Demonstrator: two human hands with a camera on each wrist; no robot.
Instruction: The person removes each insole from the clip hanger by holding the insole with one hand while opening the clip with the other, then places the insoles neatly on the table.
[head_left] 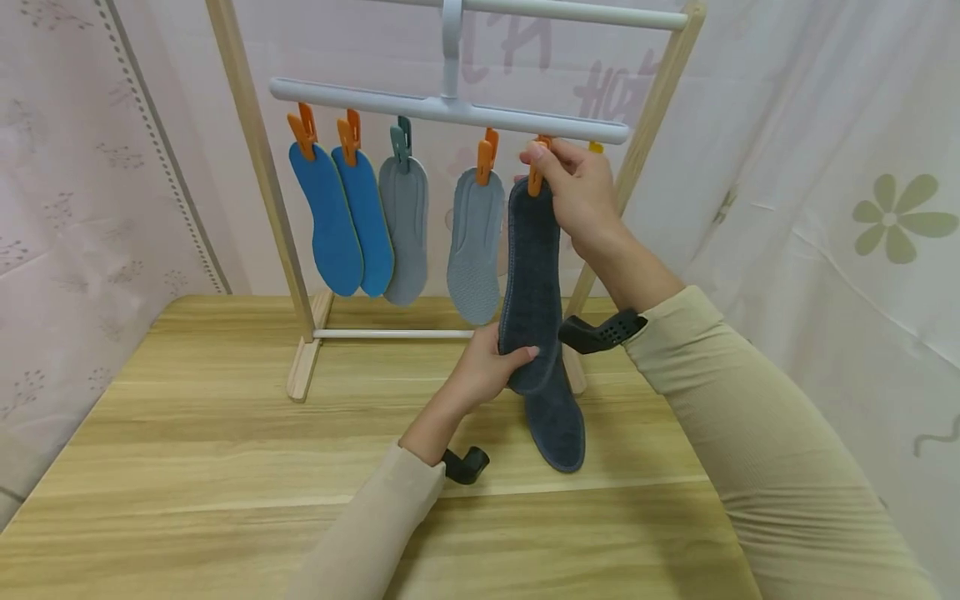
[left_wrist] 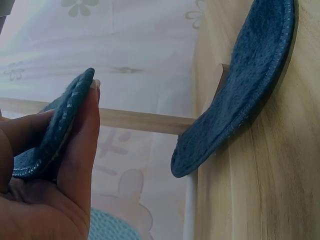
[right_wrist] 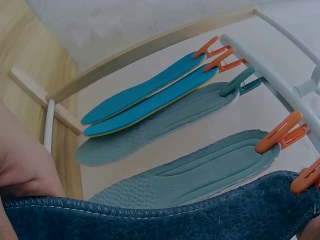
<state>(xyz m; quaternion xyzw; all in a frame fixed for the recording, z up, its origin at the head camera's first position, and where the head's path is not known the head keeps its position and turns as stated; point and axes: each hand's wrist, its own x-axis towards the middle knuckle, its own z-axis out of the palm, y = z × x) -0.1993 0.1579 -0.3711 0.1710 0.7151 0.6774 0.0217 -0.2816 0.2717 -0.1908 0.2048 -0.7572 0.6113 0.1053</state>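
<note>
A dark fuzzy insole (head_left: 534, 267) hangs upright under the hanger bar, an orange clip (head_left: 536, 173) on its top end. My right hand (head_left: 588, 192) pinches that clip between thumb and fingers. Lower down, my left hand (head_left: 480, 371) grips the same insole near its bottom end, thumb on the front; the left wrist view shows the edge of this insole (left_wrist: 67, 112) between thumb and fingers. A second dark insole (head_left: 558, 425) lies on the table, partly hidden behind the first in the head view.
The white hanger (head_left: 360, 98) hangs from a wooden rack (head_left: 258, 142). Clipped on it are two blue insoles (head_left: 326, 221) and two grey insoles (head_left: 476, 250). A yellow clip (head_left: 596, 147) shows behind my right hand. Below is a wooden table (head_left: 225, 467).
</note>
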